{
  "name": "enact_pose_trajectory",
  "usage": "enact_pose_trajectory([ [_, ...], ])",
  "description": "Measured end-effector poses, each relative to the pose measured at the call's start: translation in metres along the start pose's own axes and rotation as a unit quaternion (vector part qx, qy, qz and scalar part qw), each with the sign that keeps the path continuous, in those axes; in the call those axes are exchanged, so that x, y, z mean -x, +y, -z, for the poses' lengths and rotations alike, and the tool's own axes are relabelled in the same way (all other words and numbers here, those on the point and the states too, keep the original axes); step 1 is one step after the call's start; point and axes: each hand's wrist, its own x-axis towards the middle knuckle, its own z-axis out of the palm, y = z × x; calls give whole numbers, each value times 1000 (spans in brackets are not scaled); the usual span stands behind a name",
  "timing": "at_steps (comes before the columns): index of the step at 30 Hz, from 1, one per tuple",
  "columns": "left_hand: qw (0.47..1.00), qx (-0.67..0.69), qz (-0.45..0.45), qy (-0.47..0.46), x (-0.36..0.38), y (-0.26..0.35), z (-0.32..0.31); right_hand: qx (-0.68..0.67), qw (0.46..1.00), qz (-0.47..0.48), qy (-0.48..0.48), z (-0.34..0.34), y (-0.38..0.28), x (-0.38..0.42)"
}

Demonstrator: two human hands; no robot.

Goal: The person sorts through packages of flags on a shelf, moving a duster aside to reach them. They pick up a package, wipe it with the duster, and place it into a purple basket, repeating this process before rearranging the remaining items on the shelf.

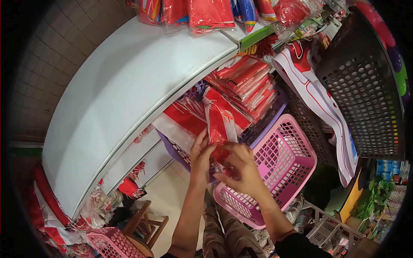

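Item: one red-and-white packet in clear plastic wrap (pixel 218 122), held between my two hands in front of a shop shelf. My left hand (pixel 200 155) is closed on the packet's lower left edge, fingers pointing up along the wrap. My right hand (pixel 241 167) pinches the crumpled lower end of the same wrap, fingers curled tight around it. The packet stands roughly upright, its upper end leaning against the other goods. Directly behind it: a purple basket (pixel 262 122) holding a stack of similar red packets (pixel 247 84), lying flat and piled high. Beside that, on my right: a pink basket (pixel 282 167), tilted, its mesh interior showing no goods; my right wrist passes over its near rim. Above: a white shelf board (pixel 129 90) with more red wrapped goods (pixel 206 15) on top. Further right: a dark mesh basket (pixel 365 86) and a red-and-white printed sheet (pixel 318 103) hanging beside it. Lower left: a second pink basket (pixel 109 243) resting on a wooden stool (pixel 148 223).
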Motion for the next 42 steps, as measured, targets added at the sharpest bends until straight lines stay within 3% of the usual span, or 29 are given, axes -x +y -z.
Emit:
enact_pose_trajectory([
  [4, 998, 55, -41, 1, 23, 13, -15, -95, 961, -204, 162, 12, 8, 11],
  [5, 998, 60, -35, 10, 33, 22, -22, -201, 917, -292, 184, 13, 2, 15],
  [8, 994, 91, -55, 7, 59, 42, -36, -538, 749, -377, 84, 39, -13, 19],
  [9, 994, 91, -55, 11, 72, 55, -45, -587, 722, -353, 99, 47, -32, 18],
  [12, 991, 82, -103, 30, 114, 99, -66, -602, 735, -292, 115, 75, -94, 16],
  [13, 983, 145, -104, 37, 130, 115, -77, -614, 728, -273, 134, 88, -119, 12],
  [16, 977, 153, -147, -2, 178, 143, -80, -639, 730, -226, 85, 131, -182, 10],
  [20, 974, 206, -79, -59, 238, 187, -104, -665, 731, -144, 53, 152, -254, 6],
  [25, 953, 248, -137, -104, 280, 232, -110, -688, 719, -82, -56, 164, -322, 0],
  [28, 940, 263, -185, -117, 297, 251, -105, -586, 797, -87, -122, 182, -326, -19],
  [30, 931, 270, -211, -122, 304, 263, -103, -507, 862, -26, -17, 190, -341, -47],
  [32, 924, 276, -231, -126, 310, 272, -101, -413, 893, 139, 112, 188, -317, -114],
  [33, 922, 277, -238, -127, 312, 276, -99, -207, 949, 148, 188, 198, -314, -142],
  [35, 918, 280, -251, -129, 315, 279, -99, 106, 920, 176, 334, 197, -304, -198],
  [38, 915, 280, -261, -131, 316, 284, -97, 293, 861, 217, 354, 176, -258, -275],
  [42, 910, 280, -275, -134, 315, 290, -95, 311, 919, 40, 241, 184, -282, -260],
])
